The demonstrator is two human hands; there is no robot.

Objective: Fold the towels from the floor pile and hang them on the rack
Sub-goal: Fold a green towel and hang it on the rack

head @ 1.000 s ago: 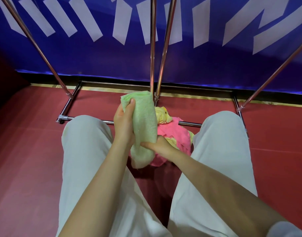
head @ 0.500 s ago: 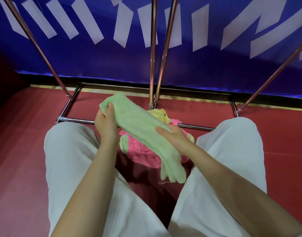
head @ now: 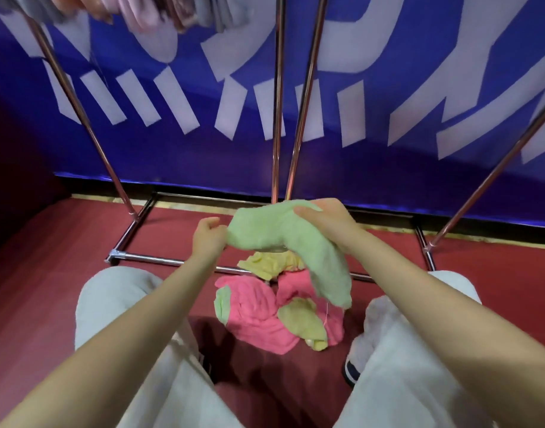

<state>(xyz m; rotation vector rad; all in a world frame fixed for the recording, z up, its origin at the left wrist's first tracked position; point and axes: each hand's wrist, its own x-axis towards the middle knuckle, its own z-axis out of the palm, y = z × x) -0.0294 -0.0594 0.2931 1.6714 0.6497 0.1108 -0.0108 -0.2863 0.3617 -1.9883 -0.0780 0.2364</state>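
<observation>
A light green towel (head: 283, 239) hangs between my two hands above the floor pile. My left hand (head: 209, 237) pinches its left end. My right hand (head: 326, 220) grips its upper right part, and the towel's free end droops down to the right. Below lies the floor pile (head: 265, 307) of pink, yellow and green towels on the red floor, between my knees. The metal rack (head: 277, 118) rises in front of me with two centre poles and slanted side poles. Several towels (head: 141, 10) hang blurred at the top edge.
The rack's base frame (head: 147, 257) lies on the red floor just behind the pile. A blue banner with white shapes (head: 388, 88) covers the wall behind. My legs in light trousers flank the pile, and a dark shoe (head: 353, 370) shows at the right.
Both hands have lifted the green towel up and forward, my right hand moving from its lower part to its upper right end. The view tilted up, showing hung towels at the top.
</observation>
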